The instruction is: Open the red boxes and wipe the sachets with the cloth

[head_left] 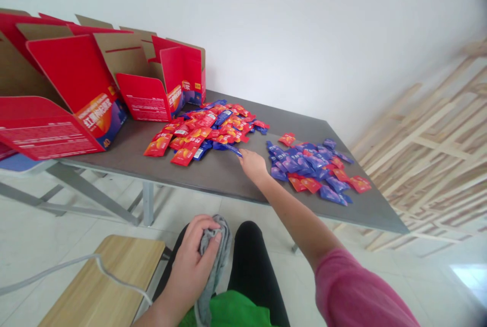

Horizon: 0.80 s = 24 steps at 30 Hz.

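My right hand (253, 166) reaches over the table, its fingers closed on the end of a blue sachet (233, 150). This sachet is at the front right edge of a mixed pile of red and blue sachets (198, 134). To the right of my hand lies a second pile, mostly purple-blue sachets (300, 159) with some red ones among them. In my lap, my left hand (190, 261) is wrapped round a crumpled grey cloth (216, 253).
Several open red cardboard boxes (144, 94) stand at the left, flaps up. The dark grey table (236, 185) ends in front of my knees. A wooden stool (110, 276) with a pale cable (49, 268) across it is at lower left. Wooden slats (426, 154) lean at the right.
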Each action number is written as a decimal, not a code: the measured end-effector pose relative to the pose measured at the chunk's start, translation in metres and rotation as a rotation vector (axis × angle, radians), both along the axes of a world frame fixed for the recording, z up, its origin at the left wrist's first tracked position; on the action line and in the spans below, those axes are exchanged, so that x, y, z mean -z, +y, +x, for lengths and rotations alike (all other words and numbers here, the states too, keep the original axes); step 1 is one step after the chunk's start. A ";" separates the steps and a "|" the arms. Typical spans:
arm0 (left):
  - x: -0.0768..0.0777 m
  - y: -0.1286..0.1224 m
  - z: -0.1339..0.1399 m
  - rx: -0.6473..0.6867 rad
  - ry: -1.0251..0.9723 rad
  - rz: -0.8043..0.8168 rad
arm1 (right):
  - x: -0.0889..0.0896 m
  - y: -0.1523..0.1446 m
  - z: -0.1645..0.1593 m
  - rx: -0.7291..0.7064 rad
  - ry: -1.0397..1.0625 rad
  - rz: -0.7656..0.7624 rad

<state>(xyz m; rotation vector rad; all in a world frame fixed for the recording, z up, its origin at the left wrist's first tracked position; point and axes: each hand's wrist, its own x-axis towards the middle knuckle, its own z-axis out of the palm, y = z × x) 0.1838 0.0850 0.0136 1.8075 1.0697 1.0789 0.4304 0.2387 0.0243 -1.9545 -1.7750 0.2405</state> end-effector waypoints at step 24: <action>0.019 0.001 0.073 0.203 -0.126 -0.426 | -0.010 -0.191 -0.055 0.148 0.713 0.458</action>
